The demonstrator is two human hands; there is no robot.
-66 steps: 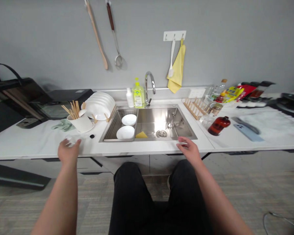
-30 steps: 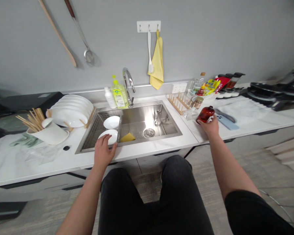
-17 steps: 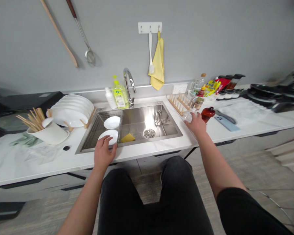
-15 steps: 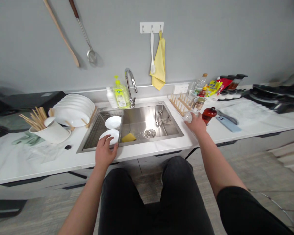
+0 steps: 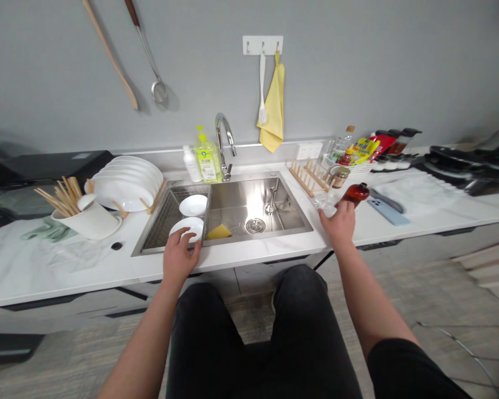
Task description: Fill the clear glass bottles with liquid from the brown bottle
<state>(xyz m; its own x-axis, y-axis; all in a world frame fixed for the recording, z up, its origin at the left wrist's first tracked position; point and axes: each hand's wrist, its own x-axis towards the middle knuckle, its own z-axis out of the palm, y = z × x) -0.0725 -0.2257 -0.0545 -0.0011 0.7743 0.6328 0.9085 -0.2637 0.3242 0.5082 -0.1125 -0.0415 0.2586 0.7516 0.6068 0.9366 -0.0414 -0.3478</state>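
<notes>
My left hand [image 5: 180, 255] rests at the sink's front edge, its fingers apart and curved over the nearer white bowl [image 5: 194, 225]; whether the fingertips touch the bowl is unclear. A second white bowl [image 5: 193, 205] sits behind it. Right of the sink, my right hand [image 5: 339, 223] has its thumb and fingers around a clear glass [image 5: 326, 201], partly hidden by the hand. Just beyond these fingers a dark red bottle [image 5: 355, 193] leans to the right. A wooden rack [image 5: 309, 176] stands behind the glass, with a lidded jar [image 5: 340, 177] beside it.
The steel sink [image 5: 249, 240] holds a yellow sponge [image 5: 219, 231]. A faucet [image 5: 223, 138] and soap bottle [image 5: 208, 158] stand behind. Racked plates [image 5: 122, 185] and a utensil holder [image 5: 89, 221] are at left. A phone [image 5: 388, 211] and a white cloth [image 5: 416, 188] lie at right.
My right hand has shifted slightly right and toward me, with the clear glass moving a little too. The red bottle now leans more. My left hand stays by the bowl.
</notes>
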